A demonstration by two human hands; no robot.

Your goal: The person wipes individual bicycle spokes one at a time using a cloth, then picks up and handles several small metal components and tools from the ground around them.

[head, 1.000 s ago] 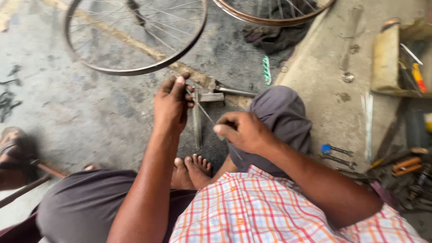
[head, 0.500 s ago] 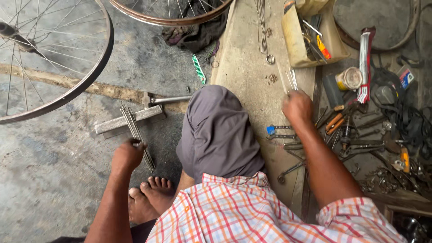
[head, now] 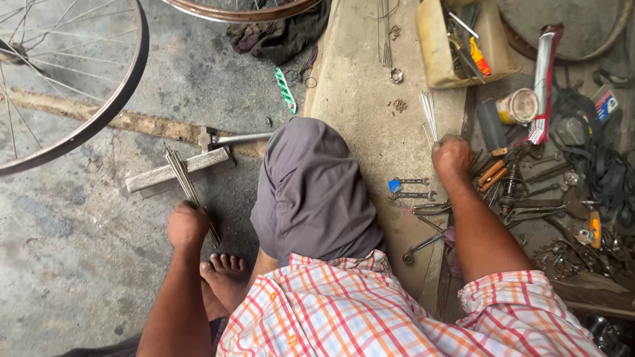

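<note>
Gripping a bundle of spokes [head: 187, 186], the left hand [head: 187, 225] has its fingers curled shut around the lower part of the thin rods; beyond the knuckles the bundle runs up across a flat metal bar [head: 177, 173] lying on the concrete floor [head: 66, 264]. The right hand [head: 452, 156] is fisted around a second sheaf of spokes [head: 428, 112], which fans out above its fingers. Just below that wrist lie two small wrenches [head: 411, 188]. A bicycle rim [head: 99, 112] curves well above the left fingers.
</note>
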